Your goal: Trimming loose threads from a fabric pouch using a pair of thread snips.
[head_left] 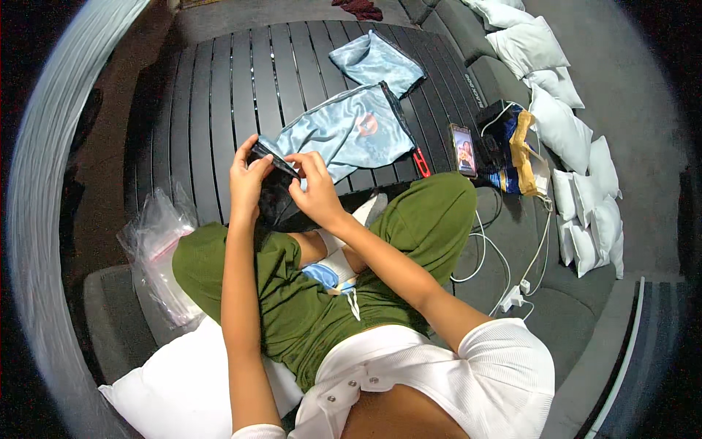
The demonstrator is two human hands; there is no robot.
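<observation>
A shiny black fabric (276, 196) hangs between my hands over the table's near edge. My left hand (247, 178) pinches its upper edge between thumb and fingers. Close by on the right, my right hand (317, 192) pinches the same edge, its fingers closed. Just beyond lies a light blue satin cloth (322, 135) with a dark border and a pinkish printed patch; whether it joins the black fabric I cannot tell. Farther back rests a second blue satin cloth (373, 60). A small red-handled tool (420, 162) lies beside the nearer cloth.
The dark slatted table (212, 110) stretches ahead. At right are a phone (463, 150) with a lit screen, a blue and yellow bag (521, 150), and white cables with a power strip (510, 298). White cushions (559, 121) line the right; clear plastic bags (164, 256) lie left.
</observation>
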